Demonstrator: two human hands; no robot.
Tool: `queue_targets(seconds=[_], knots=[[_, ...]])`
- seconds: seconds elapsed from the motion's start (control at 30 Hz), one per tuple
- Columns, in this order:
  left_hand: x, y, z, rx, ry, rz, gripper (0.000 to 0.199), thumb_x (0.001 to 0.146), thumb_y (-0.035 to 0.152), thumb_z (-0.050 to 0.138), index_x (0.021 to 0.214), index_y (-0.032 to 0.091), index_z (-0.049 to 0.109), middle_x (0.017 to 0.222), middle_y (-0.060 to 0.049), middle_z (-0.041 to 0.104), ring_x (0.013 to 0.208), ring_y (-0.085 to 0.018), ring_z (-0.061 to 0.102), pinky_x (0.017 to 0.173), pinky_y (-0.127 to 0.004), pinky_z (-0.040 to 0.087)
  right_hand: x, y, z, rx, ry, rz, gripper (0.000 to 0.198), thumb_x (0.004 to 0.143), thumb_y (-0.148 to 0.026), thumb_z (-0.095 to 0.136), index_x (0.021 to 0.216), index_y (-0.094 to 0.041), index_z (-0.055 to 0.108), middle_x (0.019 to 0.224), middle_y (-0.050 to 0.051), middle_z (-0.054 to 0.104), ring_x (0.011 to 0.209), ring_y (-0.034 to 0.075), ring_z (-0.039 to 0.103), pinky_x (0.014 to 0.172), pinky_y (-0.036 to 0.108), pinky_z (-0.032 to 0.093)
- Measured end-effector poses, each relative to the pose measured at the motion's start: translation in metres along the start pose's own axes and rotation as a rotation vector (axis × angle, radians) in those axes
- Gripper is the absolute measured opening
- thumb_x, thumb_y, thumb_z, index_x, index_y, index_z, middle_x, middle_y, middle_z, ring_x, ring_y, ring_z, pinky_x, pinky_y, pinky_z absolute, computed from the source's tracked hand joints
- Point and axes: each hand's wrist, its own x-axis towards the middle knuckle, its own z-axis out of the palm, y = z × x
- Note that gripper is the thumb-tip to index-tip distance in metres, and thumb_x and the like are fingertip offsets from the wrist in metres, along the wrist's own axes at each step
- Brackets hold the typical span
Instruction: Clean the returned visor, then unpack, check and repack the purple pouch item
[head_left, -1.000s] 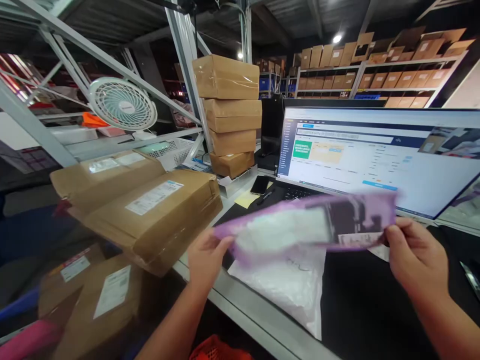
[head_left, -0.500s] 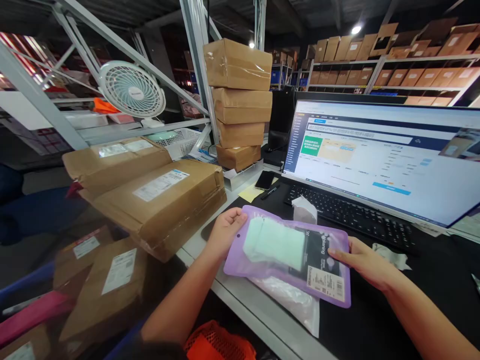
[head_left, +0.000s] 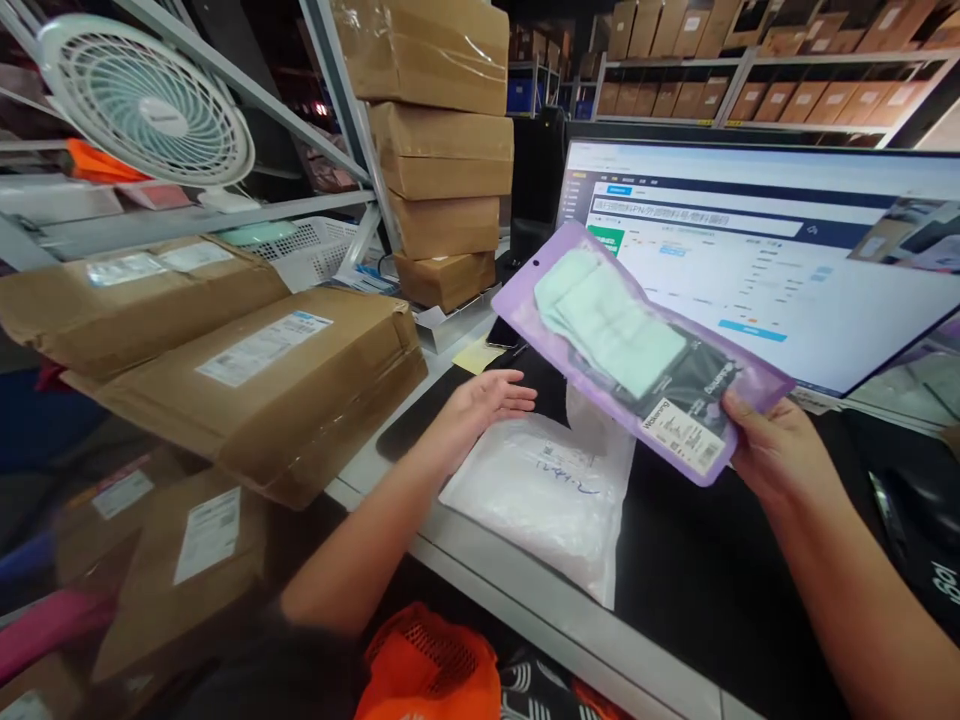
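Observation:
My right hand (head_left: pixel 780 445) grips the lower right corner of a flat purple pouch (head_left: pixel 517 295). Through the pouch's clear window shows folded pale mint cloth (head_left: pixel 611 320), and a white barcode label (head_left: pixel 684 435) sits near my thumb. The pouch is raised and tilted in front of the monitor. My left hand (head_left: pixel 487 405) is open, fingers stretched out, apart from the pouch and just above a white plastic mailer (head_left: pixel 547 500). Handwriting and a printed label mark the mailer, which lies on the black desk mat.
A monitor (head_left: pixel 825 270) stands behind the pouch. To the left are large cartons (head_left: pixel 262 350) with labels, a stack of smaller boxes (head_left: pixel 442 150) and a fan (head_left: pixel 161 115). A dark mouse (head_left: pixel 926 495) lies far right. Orange mesh fabric (head_left: pixel 431 665) hangs below the desk edge.
My left hand has let go of the pouch. My right hand has lifted it up toward the monitor, uncovering the white mailer. The view has shifted somewhat.

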Motion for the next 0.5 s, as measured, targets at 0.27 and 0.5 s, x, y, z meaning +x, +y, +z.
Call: queue_targets(seconds=[0.27, 0.5], knots=[[0.038, -0.028, 0.03, -0.216, 0.294, 0.029, 0.056, 0.079, 0.053, 0.078, 0.12, 0.018, 0.064, 0.117, -0.01, 0.073, 0.102, -0.025, 0.071, 0.082, -0.034, 0.059, -0.025, 0.018, 0.03, -0.131, -0.235, 0.197, 0.038, 0.071, -0.045, 0.089, 0.094, -0.019, 0.073, 0.086, 0.006, 0.077, 0.075, 0.025, 0.074, 0.066, 0.036, 0.064], [0.051, -0.048, 0.005, -0.219, 0.371, 0.03, 0.055, 0.077, 0.054, 0.08, 0.118, 0.018, 0.068, 0.118, -0.01, 0.074, 0.106, -0.024, 0.071, 0.091, -0.033, 0.056, -0.007, -0.034, -0.02, -0.661, -0.25, -0.03, 0.046, 0.085, -0.05, 0.076, 0.122, -0.024, 0.07, 0.101, 0.011, 0.077, 0.076, 0.025, 0.076, 0.059, 0.029, 0.063]])
